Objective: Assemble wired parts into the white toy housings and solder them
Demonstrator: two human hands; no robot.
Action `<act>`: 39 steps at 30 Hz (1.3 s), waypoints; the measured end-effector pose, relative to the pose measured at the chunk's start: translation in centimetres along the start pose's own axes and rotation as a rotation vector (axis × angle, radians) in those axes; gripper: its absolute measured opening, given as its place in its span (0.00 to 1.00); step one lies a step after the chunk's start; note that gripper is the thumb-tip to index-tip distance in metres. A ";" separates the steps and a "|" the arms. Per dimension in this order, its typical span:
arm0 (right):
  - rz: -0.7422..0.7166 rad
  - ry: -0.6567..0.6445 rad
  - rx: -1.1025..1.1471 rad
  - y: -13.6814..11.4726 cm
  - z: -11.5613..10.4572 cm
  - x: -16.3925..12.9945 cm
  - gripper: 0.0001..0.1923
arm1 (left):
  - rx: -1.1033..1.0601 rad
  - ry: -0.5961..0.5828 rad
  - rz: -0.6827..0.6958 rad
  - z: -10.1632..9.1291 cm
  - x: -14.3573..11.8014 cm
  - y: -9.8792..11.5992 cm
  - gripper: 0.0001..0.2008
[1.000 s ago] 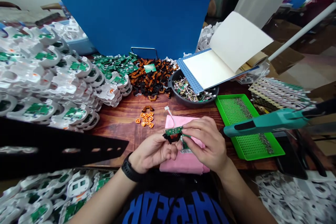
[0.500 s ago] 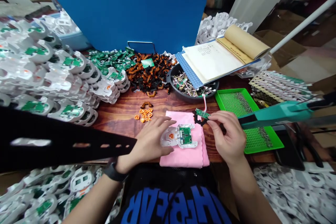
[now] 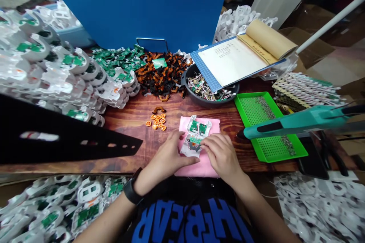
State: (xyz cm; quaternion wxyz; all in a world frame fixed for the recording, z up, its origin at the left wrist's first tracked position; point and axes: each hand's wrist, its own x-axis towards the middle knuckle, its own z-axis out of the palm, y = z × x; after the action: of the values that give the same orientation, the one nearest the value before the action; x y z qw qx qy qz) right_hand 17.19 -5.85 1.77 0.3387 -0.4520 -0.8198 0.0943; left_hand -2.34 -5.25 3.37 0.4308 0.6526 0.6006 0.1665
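A white plastic housing (image 3: 196, 133) with green circuit boards lies on a pink cloth (image 3: 212, 123) at the front of the wooden table (image 3: 137, 121). My left hand (image 3: 167, 157) rests on the cloth and steadies the housing's left side with its fingertips. My right hand (image 3: 222, 155) pinches a small green board with a black part (image 3: 195, 142) and presses it into the near end of the housing.
Stacks of white housings (image 3: 57, 72) fill the left; more lie at both near corners. Behind are green boards (image 3: 119, 59), black-and-orange parts (image 3: 162, 76), a dark bowl (image 3: 188, 78) under an open notebook (image 3: 242, 55), small orange pieces (image 3: 156, 120), a green tray (image 3: 268, 129) and a teal tool (image 3: 293, 123).
My right hand has carried the small board from the right edge of the cloth onto the housing. The housing now lies turned lengthwise, and the left hand has shifted to its side.
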 end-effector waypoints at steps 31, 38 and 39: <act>0.913 0.028 0.795 -1.7 1.8 -0.4 0.16 | -0.449 0.193 -0.056 1.2 1.2 2.1 0.08; 0.929 0.080 0.769 -1.4 2.1 0.1 0.09 | -0.503 0.193 -0.031 1.6 1.1 2.2 0.07; 0.927 0.078 0.752 -1.4 2.1 0.1 0.09 | -0.484 0.210 -0.016 1.6 1.1 2.2 0.05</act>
State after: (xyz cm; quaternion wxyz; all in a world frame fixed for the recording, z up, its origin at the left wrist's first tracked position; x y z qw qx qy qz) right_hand 14.85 -6.22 0.83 0.4289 -0.6148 -0.4343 0.4994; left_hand 0.50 -4.64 3.82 0.5109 0.5049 0.5901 0.3685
